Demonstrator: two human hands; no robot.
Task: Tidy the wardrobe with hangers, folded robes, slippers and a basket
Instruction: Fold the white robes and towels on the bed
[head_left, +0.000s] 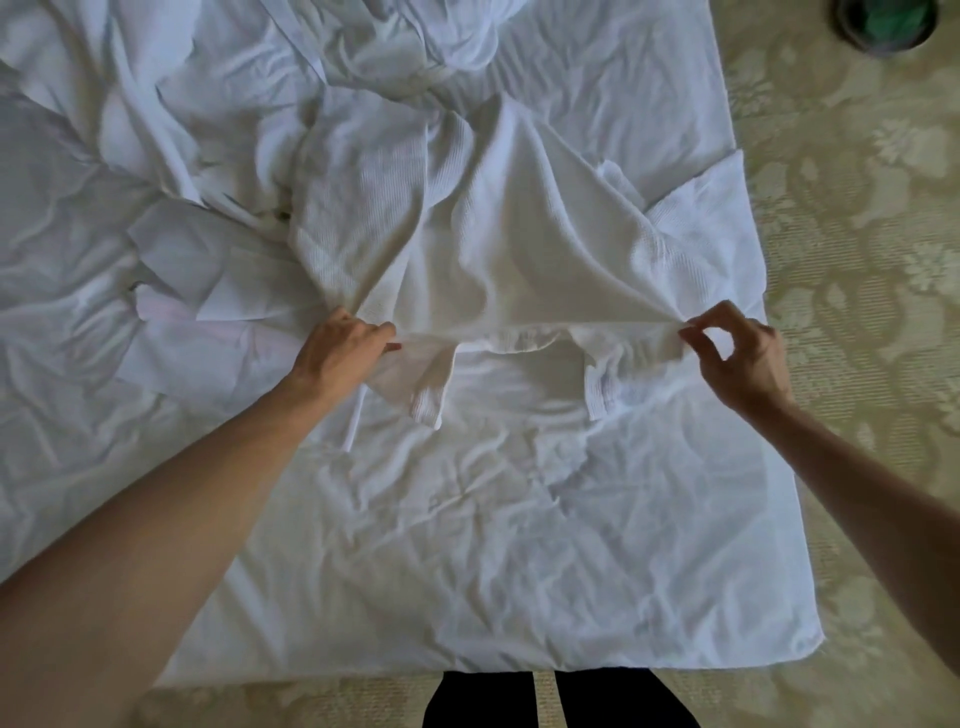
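A white waffle-weave robe (493, 228) lies spread on a bed covered with a rumpled white sheet (467, 545). My left hand (343, 353) grips the robe's near edge at its left side. My right hand (737, 358) pinches the same edge at its right side between thumb and fingers. The edge is pulled taut between both hands and lifted a little off the sheet, with two flaps of the robe hanging below it. No hangers, slippers or basket show.
More crumpled white bedding (156, 130) lies bunched at the far left and top. The bed's edge runs down the right side, beside a pale patterned carpet (857, 260). A dark round object with green inside (883, 23) sits on the floor at top right. My dark trouser legs (561, 701) stand at the bed's near edge.
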